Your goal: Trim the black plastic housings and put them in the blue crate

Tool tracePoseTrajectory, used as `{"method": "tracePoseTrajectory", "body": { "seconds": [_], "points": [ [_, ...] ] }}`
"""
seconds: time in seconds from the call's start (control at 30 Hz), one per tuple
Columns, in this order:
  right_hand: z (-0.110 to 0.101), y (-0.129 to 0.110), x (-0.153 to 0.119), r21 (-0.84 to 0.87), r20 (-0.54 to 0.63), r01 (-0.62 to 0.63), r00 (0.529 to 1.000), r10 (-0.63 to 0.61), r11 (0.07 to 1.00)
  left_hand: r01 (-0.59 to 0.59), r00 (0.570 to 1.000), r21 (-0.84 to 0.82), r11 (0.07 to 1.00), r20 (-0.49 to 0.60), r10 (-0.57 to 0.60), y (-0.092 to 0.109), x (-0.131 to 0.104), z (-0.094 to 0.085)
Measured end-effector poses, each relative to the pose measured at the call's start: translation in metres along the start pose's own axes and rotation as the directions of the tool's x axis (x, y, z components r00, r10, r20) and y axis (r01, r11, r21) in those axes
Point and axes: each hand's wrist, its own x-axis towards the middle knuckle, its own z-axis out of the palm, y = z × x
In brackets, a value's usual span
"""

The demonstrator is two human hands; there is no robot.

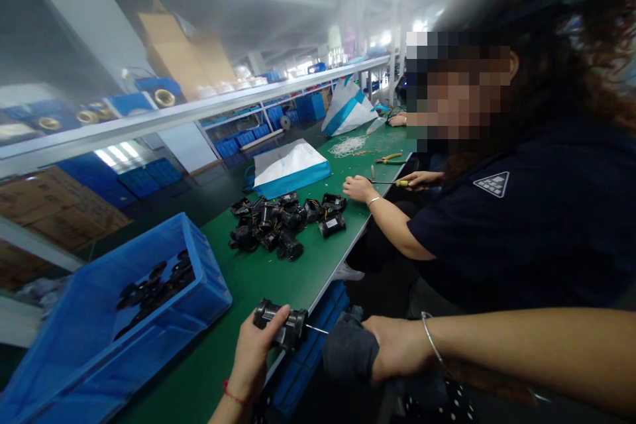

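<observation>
My left hand (258, 348) grips a black motor-like part (281, 324) with ribbed ends, the thumb lying across its side. My right hand (397, 348) is wrapped round a power screwdriver (350, 344) whose body is covered in dark cloth. Its thin metal bit (317, 329) points left and reaches the right end of the black part; whether it sits in a screw is too small to tell. Beyond my hands, similar black parts (278, 218), some with coloured wires, lie in a heap on the green table (233, 318).
A blue bin (209, 278) holding black pieces stands at the left. To the right sits a co-worker (521, 225) using a yellow-handled screwdriver (400, 183). Farther along the table are pliers (390, 159) and white-and-blue bags (293, 169). Blue crates (303, 358) stand below the table edge.
</observation>
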Motion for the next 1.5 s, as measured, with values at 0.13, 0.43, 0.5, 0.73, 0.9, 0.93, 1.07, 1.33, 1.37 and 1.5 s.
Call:
{"method": "tracePoseTrajectory", "body": {
  "seconds": [0.13,0.43,0.5,0.73,0.9,0.93,1.07,1.33,1.37,1.5],
  "points": [
    [0.011,0.006,-0.003,0.189,-0.033,-0.167,0.984,0.177,0.968,-0.001,0.997,0.044,0.999,0.076,-0.002,0.003,0.000,-0.001],
    [0.028,0.020,0.002,0.381,0.009,-0.265,0.959,0.283,0.886,0.008,0.985,0.119,0.993,0.171,-0.028,0.003,0.008,-0.010],
    [0.025,0.025,0.007,0.328,-0.007,-0.210,0.975,0.224,0.921,0.066,0.981,0.107,0.992,0.175,-0.084,0.010,0.010,-0.016],
    [0.015,-0.010,0.011,0.353,0.029,-0.130,0.991,0.128,0.927,0.261,0.954,-0.374,0.890,0.242,-0.178,0.032,0.003,-0.033],
    [0.028,-0.032,0.019,0.307,-0.012,0.104,0.994,-0.105,0.946,0.013,0.982,-0.607,0.795,-0.140,-0.123,0.040,-0.008,-0.013],
    [0.030,-0.033,0.021,0.280,-0.051,0.156,0.988,-0.148,0.947,-0.038,0.976,-0.609,0.792,-0.192,-0.100,0.042,-0.008,-0.010],
    [0.035,-0.030,0.019,0.226,-0.117,0.216,0.974,-0.194,0.950,-0.138,0.961,-0.615,0.776,-0.273,-0.045,0.047,-0.001,-0.012],
    [0.045,-0.009,0.043,0.726,-0.190,0.183,0.980,-0.062,0.663,0.181,0.978,-0.781,0.598,0.078,-0.194,0.026,-0.020,-0.034],
    [0.044,-0.009,0.048,0.682,-0.255,0.239,0.963,-0.082,0.691,0.233,0.972,-0.751,0.618,0.154,-0.179,0.021,-0.028,-0.033],
    [0.035,-0.013,0.058,0.531,-0.283,0.365,0.927,-0.246,0.765,0.385,0.905,-0.676,0.628,0.409,-0.114,0.012,-0.045,-0.019]
  ]
}}
